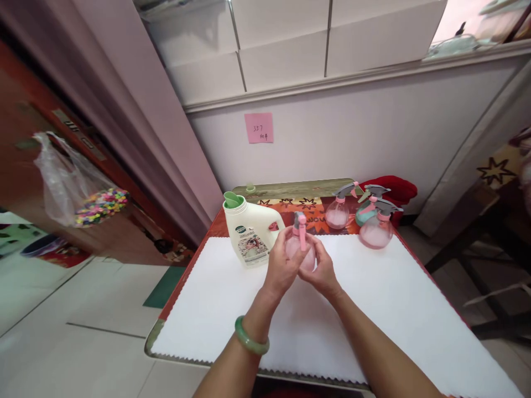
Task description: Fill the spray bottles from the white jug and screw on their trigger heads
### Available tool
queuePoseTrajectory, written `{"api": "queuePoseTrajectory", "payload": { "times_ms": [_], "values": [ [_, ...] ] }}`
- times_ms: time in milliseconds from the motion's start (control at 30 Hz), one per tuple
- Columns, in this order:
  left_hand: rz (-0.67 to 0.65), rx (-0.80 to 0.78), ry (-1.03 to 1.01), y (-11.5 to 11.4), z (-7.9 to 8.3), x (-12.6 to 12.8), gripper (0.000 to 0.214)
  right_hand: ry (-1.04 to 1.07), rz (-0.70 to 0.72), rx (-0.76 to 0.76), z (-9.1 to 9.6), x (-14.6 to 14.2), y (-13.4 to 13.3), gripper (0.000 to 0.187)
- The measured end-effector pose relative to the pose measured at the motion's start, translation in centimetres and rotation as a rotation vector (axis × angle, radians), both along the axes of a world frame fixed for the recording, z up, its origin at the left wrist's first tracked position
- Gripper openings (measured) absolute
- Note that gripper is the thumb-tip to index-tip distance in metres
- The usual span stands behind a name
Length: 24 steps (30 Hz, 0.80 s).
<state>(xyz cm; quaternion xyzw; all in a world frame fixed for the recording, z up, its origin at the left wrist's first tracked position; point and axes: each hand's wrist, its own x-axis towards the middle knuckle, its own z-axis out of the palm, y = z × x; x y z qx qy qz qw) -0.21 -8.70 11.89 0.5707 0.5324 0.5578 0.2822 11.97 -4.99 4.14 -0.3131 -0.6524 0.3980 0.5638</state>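
A pink spray bottle [302,235], held
The person's left hand [282,268] and right hand [322,271] cup it over a white mat [207,309]; a cream jug [252,235] stands left, three more spray bottles [376,232] far right, a pink note [259,128] on the wall [332,127].

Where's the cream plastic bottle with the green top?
In the head view, the cream plastic bottle stands left of centre on the white rectangular sheet, close to the left hand holding the pink spray bottle.
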Motion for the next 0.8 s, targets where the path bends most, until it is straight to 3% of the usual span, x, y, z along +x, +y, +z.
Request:
{"api": "queuePoseTrajectory", "payload": {
  "times_ms": [167,300,367,567,800],
  "values": [
    [0.132,0.055,-0.186,0.7,0.7,1.0,0.030,-0.095,-0.099,0.204,-0.3,0.0,-0.7,0.090],
    [0.195,0.050,-0.282,1.3,1.3,0.5,0.036,-0.041,-0.018,0.236,-0.9,0.3,-0.2,0.115],
    [0.221,0.045,-0.336,1.5,1.7,0.5,0.038,-0.020,-0.063,0.263,-1.1,0.0,-0.4,0.124],
    [0.228,0.028,-0.465,1.4,2.7,1.4,0.039,0.010,-0.290,0.275,-1.0,-0.8,-1.3,0.100],
    [0.053,0.067,-0.290,0.8,3.8,0.8,0.039,0.056,-0.235,0.204,-0.4,-0.2,-1.5,0.095]
  ]
}}
